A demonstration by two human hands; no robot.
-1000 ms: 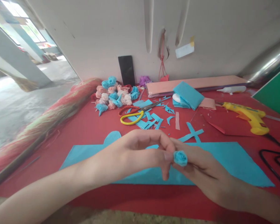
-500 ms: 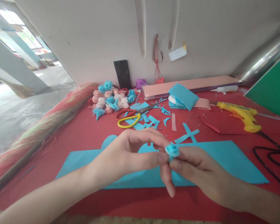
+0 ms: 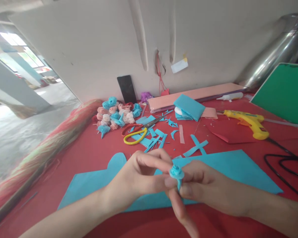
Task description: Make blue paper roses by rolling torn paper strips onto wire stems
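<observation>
A small blue paper rose (image 3: 176, 173) is pinched between both hands just above a large blue paper sheet (image 3: 238, 168) on the red table (image 3: 89, 148). My left hand (image 3: 141, 180) curls its thumb and fingers round the rose from the left. My right hand (image 3: 203, 186) grips the rose's stem end from the right, fingers closed.
A pile of blue, pink and white paper roses (image 3: 114, 114) lies at the back left. Yellow-handled scissors (image 3: 136, 134) rest among blue paper scraps (image 3: 159, 134). A yellow glue gun (image 3: 248, 120) and its black cord (image 3: 285, 162) lie on the right. Folded blue paper (image 3: 190, 107), pink sheets (image 3: 196, 94) and a green board (image 3: 283, 92) sit behind.
Both hands and the rose have shifted slightly left and lower in view. The view has tilted, so the things on the table sit lower and further left.
</observation>
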